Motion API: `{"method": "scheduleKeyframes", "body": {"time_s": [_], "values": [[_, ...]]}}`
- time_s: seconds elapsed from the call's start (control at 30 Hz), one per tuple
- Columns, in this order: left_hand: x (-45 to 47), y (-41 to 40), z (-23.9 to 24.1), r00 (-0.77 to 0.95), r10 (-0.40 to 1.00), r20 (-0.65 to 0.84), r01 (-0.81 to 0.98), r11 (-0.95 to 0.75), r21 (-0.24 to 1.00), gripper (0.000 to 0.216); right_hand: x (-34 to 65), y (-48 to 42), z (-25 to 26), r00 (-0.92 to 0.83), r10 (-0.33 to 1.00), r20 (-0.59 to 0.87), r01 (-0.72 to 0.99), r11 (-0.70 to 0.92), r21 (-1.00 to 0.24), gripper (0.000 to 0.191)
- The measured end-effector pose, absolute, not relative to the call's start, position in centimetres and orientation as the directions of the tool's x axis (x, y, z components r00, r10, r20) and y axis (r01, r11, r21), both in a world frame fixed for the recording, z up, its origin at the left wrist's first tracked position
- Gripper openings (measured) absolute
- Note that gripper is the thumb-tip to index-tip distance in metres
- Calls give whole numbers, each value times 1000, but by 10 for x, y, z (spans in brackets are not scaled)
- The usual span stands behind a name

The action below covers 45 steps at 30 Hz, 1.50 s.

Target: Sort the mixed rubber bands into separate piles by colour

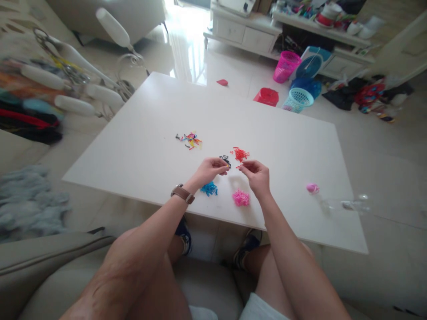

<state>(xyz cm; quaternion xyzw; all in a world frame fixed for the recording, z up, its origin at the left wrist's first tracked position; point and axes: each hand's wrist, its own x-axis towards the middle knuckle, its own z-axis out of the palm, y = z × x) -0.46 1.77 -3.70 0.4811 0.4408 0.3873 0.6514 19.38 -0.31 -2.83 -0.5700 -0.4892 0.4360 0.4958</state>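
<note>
My left hand [212, 170], with a brown-strapped watch [183, 194] on its wrist, pinches a small yellow rubber band [228, 166], only a bit of which shows. Between the thumb and fingers of my right hand [257, 176] is a red rubber band [238, 167], its loop pointing left. Just beyond my fingers lie a pile of black rubber bands [225, 158], partly hidden by the left hand, and a pile of red rubber bands [240, 154]. Nearer me are blue rubber bands [209, 189] and pink rubber bands [240, 198]. Mixed-colour bands [192, 139] lie farther left.
The white table [283, 133] carries a pink bundle [312, 188] and a clear glass-like object [356, 204] at its right. On the floor beyond stand a magenta basket [287, 66], a light blue basket [298, 100] and a red container [267, 96]. A white-armed stand [110, 95] is at the left.
</note>
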Motion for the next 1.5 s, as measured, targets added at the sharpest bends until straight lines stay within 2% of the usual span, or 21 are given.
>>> {"method": "scheduleKeyframes", "body": {"time_s": [0.27,0.4,0.5,0.6,0.7,0.77,0.87,0.93,1.03,1.2,1.3,1.4,1.5], "values": [[-17,24,-34,154,972,-178,95,165,982,20,204,23,-41,406,912,66,319,-73,-945,31],[-15,24,-32,121,974,-191,84,182,980,17,201,60,-39,376,919,118,473,-81,-878,26],[-11,25,-33,148,971,-186,68,178,982,16,200,79,-38,352,933,78,548,-138,-825,23],[-8,26,-34,179,967,-181,92,166,982,14,203,74,-36,340,940,34,552,-170,-816,22],[-3,23,-33,229,955,-190,101,171,980,12,206,46,-25,281,959,30,482,-114,-869,25],[2,19,-30,285,940,-187,86,169,982,12,206,20,-15,127,992,19,423,-36,-905,29],[12,12,-24,385,913,-137,93,109,990,13,204,-14,-2,-112,994,13,435,61,-898,33],[19,6,-19,434,893,-117,114,75,991,12,205,-30,2,-120,991,58,463,107,-880,25],[27,-2,-14,478,871,-112,84,82,993,8,212,-46,2,-51,995,81,454,96,-886,14],[37,-9,-11,549,831,-83,49,67,997,9,225,-59,7,-159,986,53,455,121,-882,15],[43,-5,-15,570,813,-116,19,128,992,16,235,-51,8,-187,982,32,470,118,-875,13],[44,9,-22,512,846,-150,-20,187,982,23,254,-30,5,-103,995,5,534,60,-843,11],[32,29,-29,272,950,-155,29,152,988,21,277,-5,-4,94,995,-41,642,-93,-761,9]]}}
